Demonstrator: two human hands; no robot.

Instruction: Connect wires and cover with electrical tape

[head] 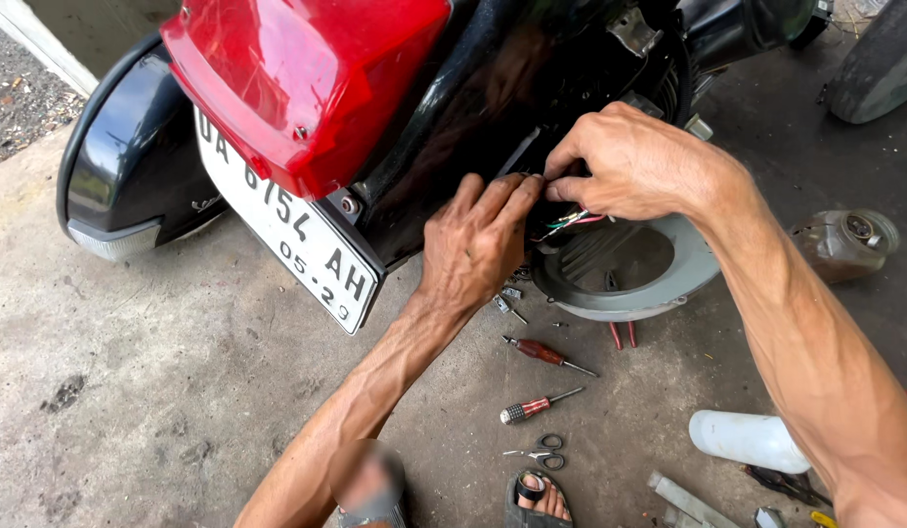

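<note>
Big black scooter (444, 108) fills the top of the view, tail end toward us, its red tail light (302, 78) up high and a white number plate (287, 230) hanging below. Bare concrete floor (151, 391) underneath. Both arms reach into the opened side of the machine, just above a grey round engine cover (669, 284). The right hand (629, 161) is curled tight, fingertips pinched on a bundle of coloured wires (569, 221) coming out of the bodywork. The left hand (478, 240) comes up from below, fingers stretched out and pressed together, tips at that same wire bundle beside the right hand; whether it actually grips a wire I cannot tell. Off to the right, a dirty plastic bottle (844, 242) lies on its side, and a white bottle (747, 440) lower down. On the floor below the hands, two red-handled screwdrivers (537, 350) lie near each other, then small scissors (543, 453), and a sandalled foot (539, 497) at the bottom edge.
</note>
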